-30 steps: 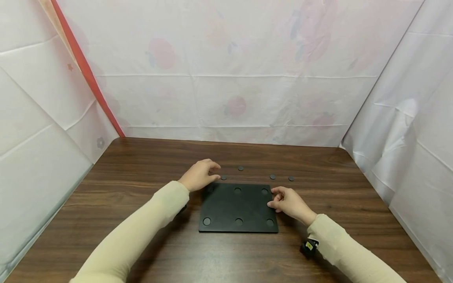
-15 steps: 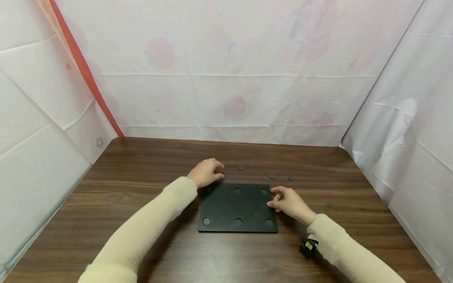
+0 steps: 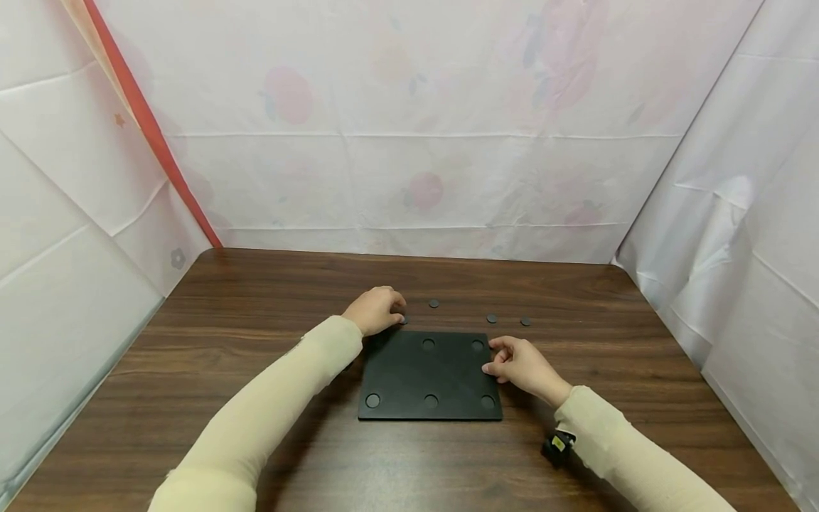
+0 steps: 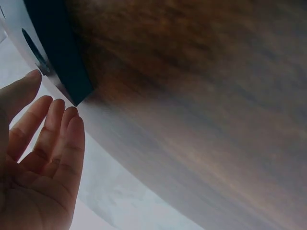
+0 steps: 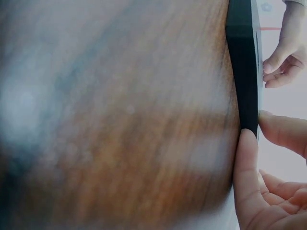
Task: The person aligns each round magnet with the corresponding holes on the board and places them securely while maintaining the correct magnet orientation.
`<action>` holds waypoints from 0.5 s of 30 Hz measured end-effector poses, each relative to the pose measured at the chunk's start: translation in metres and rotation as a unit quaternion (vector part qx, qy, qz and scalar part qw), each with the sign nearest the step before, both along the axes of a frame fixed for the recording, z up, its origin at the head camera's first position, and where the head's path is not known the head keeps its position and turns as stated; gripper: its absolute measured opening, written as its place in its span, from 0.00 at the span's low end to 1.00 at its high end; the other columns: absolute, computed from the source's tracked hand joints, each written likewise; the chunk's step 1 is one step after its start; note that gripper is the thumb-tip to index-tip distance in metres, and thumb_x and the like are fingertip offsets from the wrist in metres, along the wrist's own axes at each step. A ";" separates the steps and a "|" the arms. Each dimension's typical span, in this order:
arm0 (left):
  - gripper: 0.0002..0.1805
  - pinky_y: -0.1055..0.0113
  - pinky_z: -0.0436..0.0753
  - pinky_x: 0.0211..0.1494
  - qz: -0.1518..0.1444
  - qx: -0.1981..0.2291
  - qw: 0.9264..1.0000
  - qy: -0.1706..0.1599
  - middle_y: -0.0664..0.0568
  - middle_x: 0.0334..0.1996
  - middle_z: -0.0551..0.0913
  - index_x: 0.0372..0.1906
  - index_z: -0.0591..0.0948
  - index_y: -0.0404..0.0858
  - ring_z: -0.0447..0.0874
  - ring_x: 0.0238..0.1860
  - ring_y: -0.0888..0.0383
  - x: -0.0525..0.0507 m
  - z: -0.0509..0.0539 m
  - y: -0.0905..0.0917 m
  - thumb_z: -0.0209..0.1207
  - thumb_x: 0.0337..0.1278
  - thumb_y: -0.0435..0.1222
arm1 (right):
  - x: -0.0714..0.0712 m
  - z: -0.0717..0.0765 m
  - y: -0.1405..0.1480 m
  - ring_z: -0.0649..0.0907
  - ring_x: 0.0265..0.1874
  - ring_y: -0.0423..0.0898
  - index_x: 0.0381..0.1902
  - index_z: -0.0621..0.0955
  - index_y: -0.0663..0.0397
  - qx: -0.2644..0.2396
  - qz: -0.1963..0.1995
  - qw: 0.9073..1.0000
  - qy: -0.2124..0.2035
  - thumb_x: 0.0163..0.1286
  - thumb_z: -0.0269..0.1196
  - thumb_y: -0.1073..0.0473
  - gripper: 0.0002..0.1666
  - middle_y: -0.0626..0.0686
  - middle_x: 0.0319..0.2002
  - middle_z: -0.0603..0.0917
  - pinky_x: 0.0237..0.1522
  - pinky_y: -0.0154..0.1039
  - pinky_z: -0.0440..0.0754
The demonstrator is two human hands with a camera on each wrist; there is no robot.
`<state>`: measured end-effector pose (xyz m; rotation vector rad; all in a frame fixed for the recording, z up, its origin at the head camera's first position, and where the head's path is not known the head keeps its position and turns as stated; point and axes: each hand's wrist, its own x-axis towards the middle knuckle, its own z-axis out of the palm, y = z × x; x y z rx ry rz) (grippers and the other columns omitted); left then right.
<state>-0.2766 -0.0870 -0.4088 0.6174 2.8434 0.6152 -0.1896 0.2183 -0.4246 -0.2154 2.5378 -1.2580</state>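
A flat black board (image 3: 430, 370) with round recesses lies on the table; one disc-like circle (image 3: 373, 401) at its front left stands out with a lighter rim. My right hand (image 3: 523, 366) grips the board's right edge, thumb on top and a finger against the side, as the right wrist view shows (image 5: 268, 191). Over the back left corner reaches my left hand (image 3: 376, 311). Its thumb tip meets a small dark disc (image 3: 404, 321), partly covered by the hand. In the left wrist view the fingers (image 4: 64, 148) are loosely bent, apart from the thumb.
Behind the board lie more small dark discs: one (image 3: 434, 304) further back, one (image 3: 491, 319) to the right, and another (image 3: 525, 322) beyond it. Pale curtains (image 3: 409, 142) stand around the wooden table (image 3: 288, 277). A small black device (image 3: 558, 448) is on the right wrist.
My left hand has moved slightly right and onto the nearest disc, its thumb now at it. My right hand keeps its hold on the board, which stays in place.
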 end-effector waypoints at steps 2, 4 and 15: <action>0.17 0.58 0.81 0.55 0.001 -0.002 1.000 -0.004 0.47 0.54 0.81 0.55 0.82 0.40 0.82 0.52 0.52 -0.001 0.000 0.001 0.63 0.63 0.38 | 0.000 0.000 0.000 0.82 0.26 0.45 0.64 0.70 0.69 0.002 -0.002 1.000 0.000 0.65 0.67 0.61 0.33 0.54 0.29 0.80 0.33 0.39 0.84; 0.16 0.58 0.81 0.54 0.002 -0.004 1.000 -0.007 0.48 0.52 0.81 0.55 0.82 0.40 0.82 0.51 0.52 -0.001 -0.001 0.002 0.63 0.63 0.38 | 0.001 -0.001 0.000 0.82 0.26 0.45 0.64 0.70 0.68 0.004 -0.005 1.000 -0.002 0.65 0.67 0.61 0.33 0.54 0.29 0.80 0.33 0.39 0.84; 0.13 0.59 0.82 0.50 0.007 -0.004 1.000 -0.016 0.49 0.48 0.82 0.50 0.84 0.41 0.82 0.46 0.53 -0.003 -0.007 0.003 0.64 0.62 0.38 | 0.000 -0.001 -0.001 0.82 0.26 0.45 0.64 0.71 0.67 0.002 -0.009 1.000 -0.007 0.65 0.67 0.62 0.32 0.54 0.29 0.80 0.33 0.39 0.84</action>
